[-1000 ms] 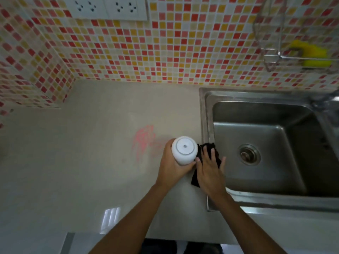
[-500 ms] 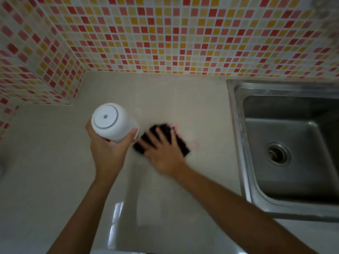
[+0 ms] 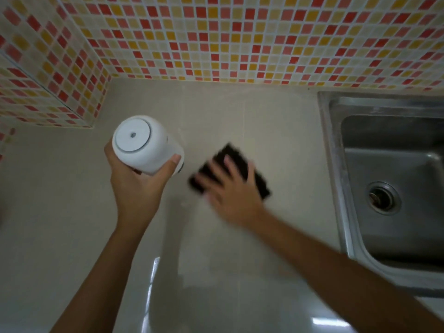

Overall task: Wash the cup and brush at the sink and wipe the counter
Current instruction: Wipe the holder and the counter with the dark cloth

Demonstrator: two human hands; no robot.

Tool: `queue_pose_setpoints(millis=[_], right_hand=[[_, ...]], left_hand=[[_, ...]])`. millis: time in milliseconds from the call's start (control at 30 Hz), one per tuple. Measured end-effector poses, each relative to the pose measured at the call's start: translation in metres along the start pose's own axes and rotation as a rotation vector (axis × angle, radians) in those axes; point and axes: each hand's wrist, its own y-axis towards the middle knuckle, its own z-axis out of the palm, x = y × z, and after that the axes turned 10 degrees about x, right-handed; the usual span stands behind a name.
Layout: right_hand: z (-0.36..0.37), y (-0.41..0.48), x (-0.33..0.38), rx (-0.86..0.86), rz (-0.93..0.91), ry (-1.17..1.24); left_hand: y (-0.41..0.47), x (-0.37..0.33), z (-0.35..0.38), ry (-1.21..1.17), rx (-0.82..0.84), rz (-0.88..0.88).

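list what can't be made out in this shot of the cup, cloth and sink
Head view, inside of the white cup: its base faces the camera, and the left hand covers its lower side.
Head view, middle of the black cloth and the counter beneath: covered by the right hand; both are motion-blurred.
Head view, right part of the sink: cut off by the frame edge.
The brush: nowhere in view.

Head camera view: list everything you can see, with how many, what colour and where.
cup: one, white, base towards the camera, over the counter's left part
cloth: one, black, flat on the counter
counter: one, beige, centre
sink: one, steel, right
drain: one, metal, sink floor
tiled wall: red, yellow and cream, top and left
left hand: grips the cup
right hand: fingers spread, presses the cloth
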Motion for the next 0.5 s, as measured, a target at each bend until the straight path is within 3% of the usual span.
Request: queue_pose_setpoints(millis=[133,267,333,433,500], right_hand=[[-0.032,0.096,-0.089,0.143,0.377,0.043],[-0.02,0.046,-0.063,0.047,0.4,0.058],[-0.004,-0.017,-0.001,0.021,0.304,0.053],[0.021,-0.111,0.097,0.079,-0.011,0.101],[0.025,-0.129,0.115,0.149,-0.158,0.112]], left_hand=[[-0.004,0.003,-0.001,0.024,0.026,0.015],[0.002,0.004,-0.015,0.076,0.049,0.043],[0.009,0.003,-0.024,0.1,0.04,0.06],[0.012,0.002,-0.029,0.102,0.018,0.069],[0.009,0.003,-0.027,0.096,0.014,0.067]])
